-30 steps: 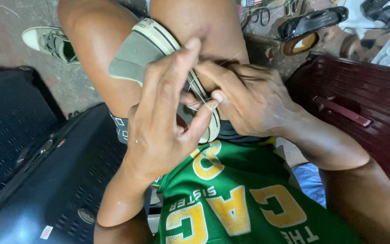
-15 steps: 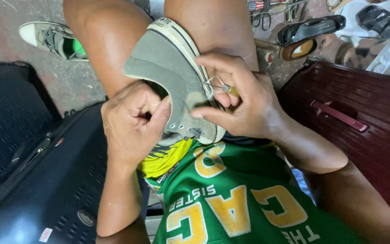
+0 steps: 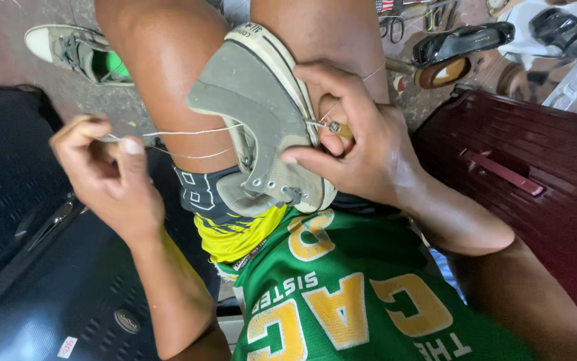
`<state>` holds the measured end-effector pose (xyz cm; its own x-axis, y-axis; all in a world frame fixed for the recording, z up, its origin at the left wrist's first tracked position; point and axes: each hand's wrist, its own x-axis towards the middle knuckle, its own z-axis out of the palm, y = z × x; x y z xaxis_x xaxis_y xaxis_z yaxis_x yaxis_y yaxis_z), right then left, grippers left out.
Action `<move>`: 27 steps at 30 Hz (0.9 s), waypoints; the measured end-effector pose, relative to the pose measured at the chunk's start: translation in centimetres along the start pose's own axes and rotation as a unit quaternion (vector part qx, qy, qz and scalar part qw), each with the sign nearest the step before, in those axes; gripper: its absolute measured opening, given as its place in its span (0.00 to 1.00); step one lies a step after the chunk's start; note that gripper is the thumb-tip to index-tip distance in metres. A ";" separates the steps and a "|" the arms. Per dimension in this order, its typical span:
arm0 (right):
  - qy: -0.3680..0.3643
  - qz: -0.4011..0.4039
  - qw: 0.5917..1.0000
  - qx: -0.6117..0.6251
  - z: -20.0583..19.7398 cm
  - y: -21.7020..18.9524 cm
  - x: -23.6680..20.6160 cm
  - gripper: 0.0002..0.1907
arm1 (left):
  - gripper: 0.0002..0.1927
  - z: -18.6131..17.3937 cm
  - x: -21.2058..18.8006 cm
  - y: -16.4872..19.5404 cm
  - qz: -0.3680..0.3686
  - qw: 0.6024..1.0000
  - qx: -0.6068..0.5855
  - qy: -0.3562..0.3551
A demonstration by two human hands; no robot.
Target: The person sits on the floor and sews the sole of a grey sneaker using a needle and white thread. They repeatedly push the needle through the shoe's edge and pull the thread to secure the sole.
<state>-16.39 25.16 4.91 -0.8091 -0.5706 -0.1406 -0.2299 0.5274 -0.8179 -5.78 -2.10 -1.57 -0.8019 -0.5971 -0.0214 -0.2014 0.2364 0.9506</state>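
The left hand [image 3: 111,177] is raised out to the side, well apart from the right one, its back toward the camera. Its fingers are curled in, thumb and forefinger pinched together in a tight grip. The wrist is bent slightly and the bare forearm runs down and inward toward the torso. The right hand [image 3: 359,144] sits between the bare knees, palm turned inward, forefinger stretched forward and thumb pressed flat, the other fingers [image 3: 332,137] curled under in a closed grip. Its forearm bends back sharply at the elbow.
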 end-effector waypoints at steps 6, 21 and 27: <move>-0.117 0.027 0.973 -0.195 -3.6 -0.8 -1.0 0.55 | 0.10 3.4 -0.6 7.1 0.251 0.925 0.173 -0.227; -0.056 -0.040 0.993 -0.100 -3.3 3.1 -0.7 0.14 | 0.18 5.8 -0.6 5.2 0.125 0.970 0.017 -0.207; -0.040 -0.068 0.988 0.132 -5.0 5.8 -0.5 0.10 | 0.05 5.1 0.0 5.7 0.047 0.959 -0.030 -0.279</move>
<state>-20.02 31.66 3.07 -0.7330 -0.6780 -0.0552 -0.1750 0.2663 -0.9479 -9.83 3.12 2.28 -0.9944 -0.0675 -0.0816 -0.0943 0.2148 0.9721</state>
